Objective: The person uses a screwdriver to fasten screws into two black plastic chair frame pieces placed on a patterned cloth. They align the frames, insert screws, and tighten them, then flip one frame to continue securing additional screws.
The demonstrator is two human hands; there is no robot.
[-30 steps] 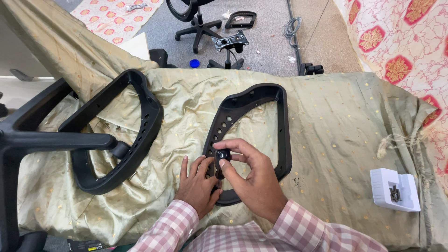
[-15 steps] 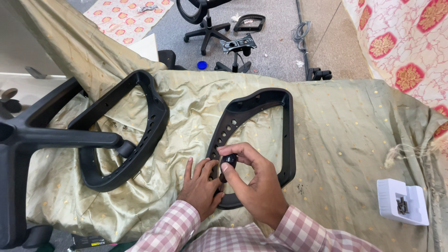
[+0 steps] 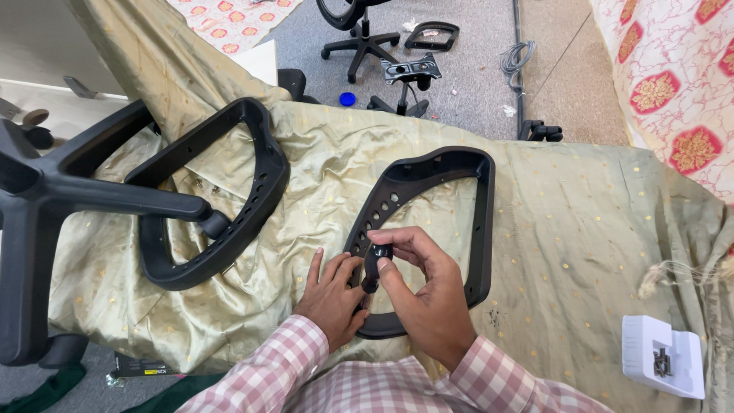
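Note:
A black plastic chair armrest frame (image 3: 466, 191) lies flat on a gold-green cloth (image 3: 581, 229). My left hand (image 3: 332, 294) rests flat on the frame's near left side, fingers spread. My right hand (image 3: 424, 298) pinches a small black part (image 3: 380, 252) between thumb and fingers against the frame's left rail, by a row of holes. A second armrest frame (image 3: 252, 206) lies to the left.
A black chair base arm (image 3: 92, 195) reaches in from the left over the second frame. A white tray with dark screws (image 3: 661, 359) sits at the right. On the grey floor beyond stand another chair base (image 3: 359, 38), a seat mechanism (image 3: 409, 73) and a blue cap (image 3: 347, 99).
The view has shifted slightly. My hands have stayed on the frame's left rail, with the right fingers still working the small black part there.

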